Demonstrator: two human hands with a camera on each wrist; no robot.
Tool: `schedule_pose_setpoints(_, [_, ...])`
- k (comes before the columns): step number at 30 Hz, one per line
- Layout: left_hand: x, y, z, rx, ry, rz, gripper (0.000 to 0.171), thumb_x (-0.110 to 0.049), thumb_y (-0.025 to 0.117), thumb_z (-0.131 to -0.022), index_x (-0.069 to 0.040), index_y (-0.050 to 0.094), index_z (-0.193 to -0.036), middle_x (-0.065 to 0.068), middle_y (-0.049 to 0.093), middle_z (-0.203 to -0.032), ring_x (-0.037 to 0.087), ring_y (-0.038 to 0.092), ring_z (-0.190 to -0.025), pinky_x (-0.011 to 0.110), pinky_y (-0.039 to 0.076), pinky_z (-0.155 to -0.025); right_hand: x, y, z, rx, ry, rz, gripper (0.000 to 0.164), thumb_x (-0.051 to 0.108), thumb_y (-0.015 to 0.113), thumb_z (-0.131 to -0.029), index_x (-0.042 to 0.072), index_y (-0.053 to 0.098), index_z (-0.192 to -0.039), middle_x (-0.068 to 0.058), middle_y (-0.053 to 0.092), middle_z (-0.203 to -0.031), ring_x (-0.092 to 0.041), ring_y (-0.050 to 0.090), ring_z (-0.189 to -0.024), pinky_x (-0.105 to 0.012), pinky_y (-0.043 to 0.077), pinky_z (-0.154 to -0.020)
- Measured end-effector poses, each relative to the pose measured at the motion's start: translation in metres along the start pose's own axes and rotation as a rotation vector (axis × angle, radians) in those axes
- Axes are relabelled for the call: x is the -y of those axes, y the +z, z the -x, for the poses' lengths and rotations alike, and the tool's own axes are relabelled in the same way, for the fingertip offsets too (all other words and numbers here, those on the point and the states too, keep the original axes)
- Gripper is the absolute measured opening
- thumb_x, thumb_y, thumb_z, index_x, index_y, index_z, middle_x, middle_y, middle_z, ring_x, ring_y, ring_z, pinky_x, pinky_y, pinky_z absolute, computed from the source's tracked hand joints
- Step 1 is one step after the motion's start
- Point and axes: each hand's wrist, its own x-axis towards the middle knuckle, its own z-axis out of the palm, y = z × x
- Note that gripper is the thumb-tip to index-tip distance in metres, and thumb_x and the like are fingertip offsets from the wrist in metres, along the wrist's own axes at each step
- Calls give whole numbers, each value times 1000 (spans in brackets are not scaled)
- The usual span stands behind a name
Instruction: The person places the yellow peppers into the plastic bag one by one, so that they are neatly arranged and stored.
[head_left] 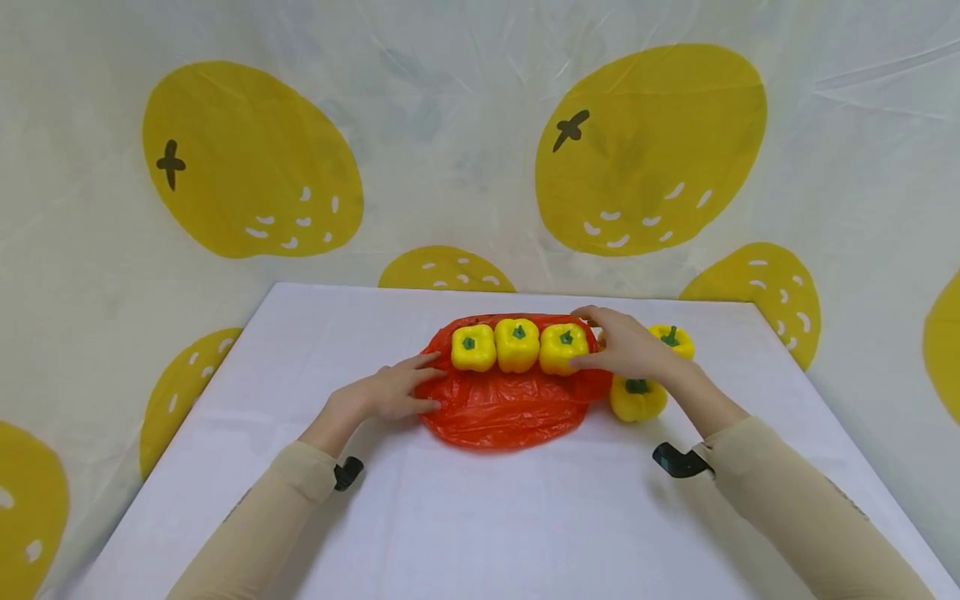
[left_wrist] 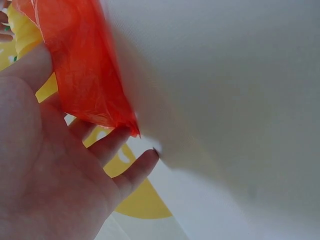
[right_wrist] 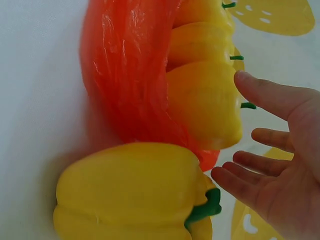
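Note:
Three yellow bell peppers with green stems, the left one (head_left: 473, 348), the middle one (head_left: 517, 345) and the right one (head_left: 562, 348), stand side by side in the mouth of a red plastic bag (head_left: 502, 412). At the bag's left edge my left hand (head_left: 393, 389) has its fingers spread and touching the plastic; in the left wrist view some fingertips go behind the bag (left_wrist: 82, 55). My right hand (head_left: 622, 340) is beside the rightmost pepper, fingers apart. In the right wrist view no grasp shows, and its thumb (right_wrist: 265, 94) lies close to that pepper's stem end.
Right of the bag, beneath my right forearm, is a loose yellow bell pepper (head_left: 638, 398). Another pepper (head_left: 672, 340) lies behind it, partly covered by my hand. A white cloth covers the table (head_left: 480, 525), and a curtain with yellow fruit prints (head_left: 450, 125) hangs behind.

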Motion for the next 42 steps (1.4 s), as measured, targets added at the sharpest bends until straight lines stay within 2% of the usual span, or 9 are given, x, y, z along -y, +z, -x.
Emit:
schedule_pose_setpoints(6, [-1, 0, -1, 0, -2, 4, 63, -42, 64, -100, -17, 48, -155, 8, 21, -169, 36, 23, -152, 68, 25, -115, -9, -12, 12, -35, -21, -13, 69, 29, 80, -91, 5, 49, -147, -21, 53, -145, -44, 51, -129, -59, 52, -97])
schedule_pose_setpoints(15, [-3, -1, 1, 8, -1, 13, 63, -41, 64, -100, -15, 48, -155, 9, 21, -169, 36, 22, -152, 69, 23, -115, -31, -33, 33, -68, 7, -22, 66, 39, 76, -94, 7, 50, -147, -19, 53, -145, -42, 46, -135, -64, 45, -103])
schedule_pose_setpoints(23, [-4, -2, 0, 4, 3, -3, 63, -41, 63, -101, -15, 47, -155, 8, 21, -169, 36, 22, -153, 68, 24, -115, -50, -50, 48, -128, 9, -72, 65, 33, 73, -97, 3, 47, -148, -22, 50, -147, -45, 45, -136, -63, 42, -105])
schedule_pose_setpoints(25, [-3, -1, 1, 4, -1, 2, 63, -41, 64, -100, -15, 47, -155, 9, 21, -169, 36, 22, -152, 69, 23, -115, -58, -53, 49, -144, 23, -81, 64, 33, 73, -98, 4, 47, -149, -21, 50, -148, -43, 47, -135, -53, 46, -106])
schedule_pose_setpoints(28, [-2, -1, 1, 4, -9, 1, 63, -41, 64, -100, -16, 47, -155, 8, 21, -169, 35, 21, -153, 70, 22, -115, -71, -58, 52, -179, 56, -104, 64, 34, 72, -98, 5, 47, -149, -20, 50, -148, -40, 48, -134, -23, 51, -98])
schedule_pose_setpoints(31, [-1, 0, 0, 3, -9, 3, 63, -42, 63, -100, -16, 47, -156, 8, 21, -169, 35, 21, -153, 70, 22, -115, -82, -63, 56, -212, 99, -117, 65, 37, 72, -98, 5, 47, -149, -19, 51, -148, -39, 49, -133, -3, 41, -82])
schedule_pose_setpoints(36, [1, 2, -1, 2, -2, 1, 63, -42, 63, -100, -16, 47, -155, 8, 21, -169, 36, 22, -153, 71, 23, -114, -99, -64, 62, -236, 138, -142, 65, 37, 69, -100, 2, 45, -149, -21, 49, -148, -41, 47, -135, -8, 43, -85])
schedule_pose_setpoints(41, [2, 2, -1, -4, 2, 4, 63, -42, 63, -100, -15, 48, -155, 8, 21, -169, 36, 21, -153, 71, 22, -114, -115, -60, 61, -239, 161, -179, 65, 33, 70, -100, -1, 44, -149, -23, 48, -148, -41, 44, -137, -3, 38, -82])
schedule_pose_setpoints(42, [2, 1, -1, -5, -1, 4, 63, -42, 63, -100, -16, 47, -155, 7, 21, -169, 35, 21, -153, 70, 22, -115, -118, -59, 60, -234, 164, -182, 66, 33, 70, -100, -1, 44, -149, -23, 48, -149, -42, 43, -137, -6, 40, -85])
